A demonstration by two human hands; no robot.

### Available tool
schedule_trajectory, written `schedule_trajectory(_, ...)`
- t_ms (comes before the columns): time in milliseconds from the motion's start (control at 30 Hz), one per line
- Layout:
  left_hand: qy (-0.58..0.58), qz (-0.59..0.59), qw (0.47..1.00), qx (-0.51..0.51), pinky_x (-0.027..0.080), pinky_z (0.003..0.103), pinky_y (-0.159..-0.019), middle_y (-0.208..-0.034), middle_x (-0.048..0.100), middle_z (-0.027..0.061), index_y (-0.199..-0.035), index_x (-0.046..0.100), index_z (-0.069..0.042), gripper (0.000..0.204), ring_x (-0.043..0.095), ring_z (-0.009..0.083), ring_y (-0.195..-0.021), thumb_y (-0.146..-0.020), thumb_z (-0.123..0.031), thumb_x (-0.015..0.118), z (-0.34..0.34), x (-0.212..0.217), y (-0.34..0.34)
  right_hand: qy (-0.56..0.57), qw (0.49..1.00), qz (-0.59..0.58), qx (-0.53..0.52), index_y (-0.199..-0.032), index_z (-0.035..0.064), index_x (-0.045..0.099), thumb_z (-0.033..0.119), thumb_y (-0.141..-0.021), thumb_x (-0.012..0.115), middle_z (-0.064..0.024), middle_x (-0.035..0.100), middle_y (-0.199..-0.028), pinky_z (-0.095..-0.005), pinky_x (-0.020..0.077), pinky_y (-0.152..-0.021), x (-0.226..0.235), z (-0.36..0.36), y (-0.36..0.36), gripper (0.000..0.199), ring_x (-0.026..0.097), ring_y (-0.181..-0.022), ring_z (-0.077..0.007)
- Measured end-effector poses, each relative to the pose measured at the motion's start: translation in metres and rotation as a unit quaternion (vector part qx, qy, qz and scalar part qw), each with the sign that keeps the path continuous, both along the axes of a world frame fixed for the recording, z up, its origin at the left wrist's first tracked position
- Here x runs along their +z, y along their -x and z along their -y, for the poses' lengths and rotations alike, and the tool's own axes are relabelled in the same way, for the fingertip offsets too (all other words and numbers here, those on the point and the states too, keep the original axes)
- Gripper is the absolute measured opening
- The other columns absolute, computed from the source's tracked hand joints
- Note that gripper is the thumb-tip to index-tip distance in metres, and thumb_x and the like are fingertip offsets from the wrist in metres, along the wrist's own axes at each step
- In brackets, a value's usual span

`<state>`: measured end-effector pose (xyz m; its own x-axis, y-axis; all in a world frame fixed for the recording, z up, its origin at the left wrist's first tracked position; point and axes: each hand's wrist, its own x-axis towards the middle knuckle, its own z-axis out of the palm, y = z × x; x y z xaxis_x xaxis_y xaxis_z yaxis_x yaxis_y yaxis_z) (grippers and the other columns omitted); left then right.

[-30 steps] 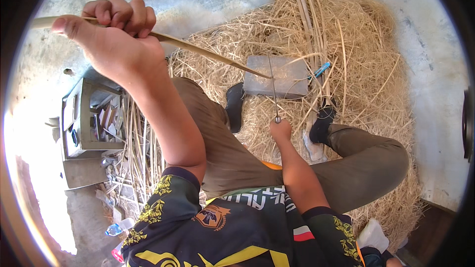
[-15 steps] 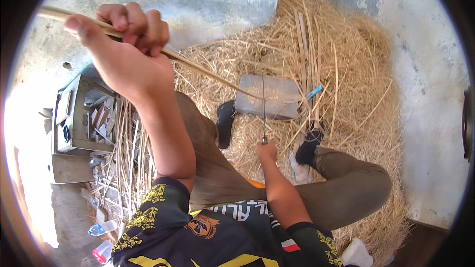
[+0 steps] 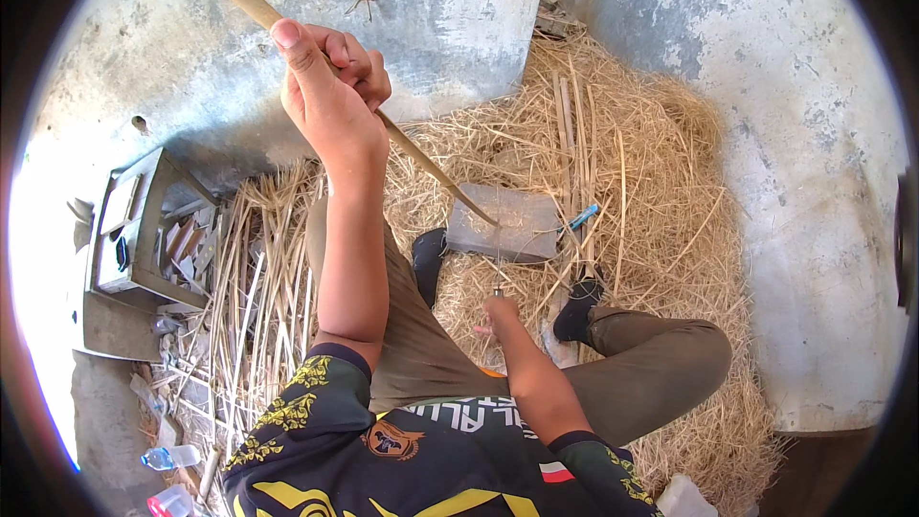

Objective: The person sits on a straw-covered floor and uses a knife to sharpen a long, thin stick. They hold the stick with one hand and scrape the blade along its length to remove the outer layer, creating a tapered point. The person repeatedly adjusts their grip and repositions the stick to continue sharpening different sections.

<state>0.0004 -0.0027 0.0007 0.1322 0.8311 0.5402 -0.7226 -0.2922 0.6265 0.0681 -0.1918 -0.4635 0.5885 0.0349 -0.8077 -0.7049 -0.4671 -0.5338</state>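
Observation:
Raised at the upper left, my left hand (image 3: 337, 96) is closed around a long bamboo strip (image 3: 436, 170). The strip slants down to the right, and its lower end meets the top of a grey block (image 3: 522, 241) between my feet. My right hand (image 3: 501, 313) is low, just in front of the block, closed on the handle of a knife (image 3: 498, 291). The knife's thin blade points away from me toward the strip's lower end and is hard to make out. Whether blade and strip touch, I cannot tell.
Straw-like shavings (image 3: 670, 172) cover the floor. A blue tool or marker (image 3: 582, 216) lies at the block's right, beside long strips (image 3: 571, 134). More strips (image 3: 251, 278) lie at left near a wooden cabinet (image 3: 144, 230) and a plastic bottle (image 3: 172, 457). Walls (image 3: 814, 134) stand ahead and right.
My left hand has shifted right, and the bamboo strip now slants more steeply. My right hand stays near the block; the knife blade shows less than before. The whole view has shifted slightly.

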Motion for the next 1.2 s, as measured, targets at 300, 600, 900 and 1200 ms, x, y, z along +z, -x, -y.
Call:
schedule_trajectory(300, 0.002, 0.028, 0.999, -0.017, 0.018, 0.027, -0.044, -0.060, 0.030, -0.0020, -0.076, 0.038, -0.009, 0.062, 0.023, 0.0078, -0.047, -0.098, -0.066, 0.049, -0.001, -0.001, 0.002, 0.010, 0.991, 0.090, 0.102, -0.089, -0.0008, 0.061, 0.012, -0.086, 0.064, -0.0134, 0.064, -0.076, -0.0369, 0.0567, -0.045, 0.023, 0.003, 0.000, 0.013, 0.061, -0.050, -0.0223)
schedule_trajectory(600, -0.005, 0.009, 1.000, -0.019, 0.016, 0.028, -0.046, -0.062, 0.029, -0.0022, -0.076, 0.038, -0.009, 0.061, 0.020, 0.0089, -0.049, -0.099, -0.066, 0.046, 0.000, -0.002, 0.006, 0.106, 0.978, 0.015, 0.178, -0.090, -0.0030, 0.069, 0.015, -0.088, 0.062, -0.0156, 0.070, -0.073, -0.0334, 0.0524, -0.045, 0.051, 0.018, 0.005, 0.019, 0.069, -0.056, -0.0221)
schedule_trajectory(900, 0.001, 0.017, 1.000, 0.005, 0.020, 0.026, -0.043, -0.060, 0.032, -0.0021, -0.075, 0.038, -0.010, 0.061, 0.025, 0.0073, -0.046, -0.099, -0.066, 0.045, -0.006, -0.003, 0.004, 0.157, 0.928, 0.248, 0.228, -0.082, -0.0023, 0.071, 0.028, -0.079, 0.067, -0.0211, 0.072, -0.082, -0.0438, 0.0549, -0.075, 0.077, 0.016, 0.028, 0.030, 0.072, -0.079, -0.0370)
schedule_trajectory(1200, 0.004, 0.013, 0.999, 0.052, 0.020, 0.026, -0.044, -0.060, 0.033, -0.0025, -0.072, 0.036, -0.010, 0.062, 0.025, 0.0069, -0.047, -0.101, -0.064, 0.044, -0.015, -0.004, 0.004, 0.111, 0.900, 0.355, 0.227, -0.082, 0.0022, 0.072, 0.032, -0.082, 0.064, -0.0196, 0.072, -0.080, -0.0451, 0.0535, -0.072, 0.087, 0.004, 0.020, 0.031, 0.070, -0.075, -0.0382)
